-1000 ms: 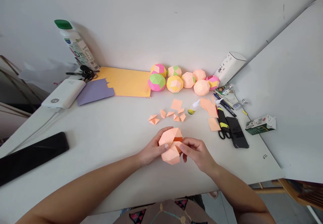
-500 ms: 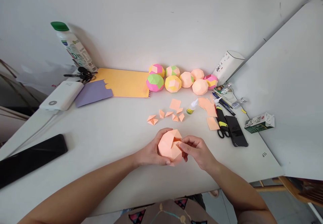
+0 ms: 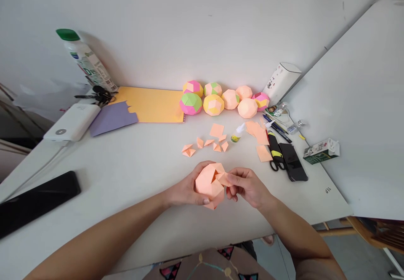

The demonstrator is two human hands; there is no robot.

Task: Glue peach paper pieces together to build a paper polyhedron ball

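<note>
My left hand (image 3: 189, 190) is wrapped round the left side of a peach folded-paper ball (image 3: 206, 183), thumb on its near face. The ball has a dark gap in its upper right side. At that gap, my right hand (image 3: 248, 186) pinches a small folded peach paper piece (image 3: 224, 179) between thumb and forefinger. The piece's left end meets the ball; whether it is tucked in cannot be told. Beyond the ball lie several folded paper pieces (image 3: 188, 150), a flat paper square (image 3: 217, 130) and a small glue bottle (image 3: 237, 132).
Several finished paper balls (image 3: 213, 105) stand along the wall. At right are paper scraps (image 3: 264, 153), scissors (image 3: 277, 164), a phone (image 3: 293, 162), pens (image 3: 277, 128) and a drink carton (image 3: 322, 151). At left are orange paper (image 3: 154, 105), purple paper (image 3: 113, 118), a power bank (image 3: 72, 122) and a black device (image 3: 41, 204).
My right hand has drawn slightly away from the ball's gap, and more of the pinched paper piece shows. The left hand keeps its hold. The whole view has shifted a little.
</note>
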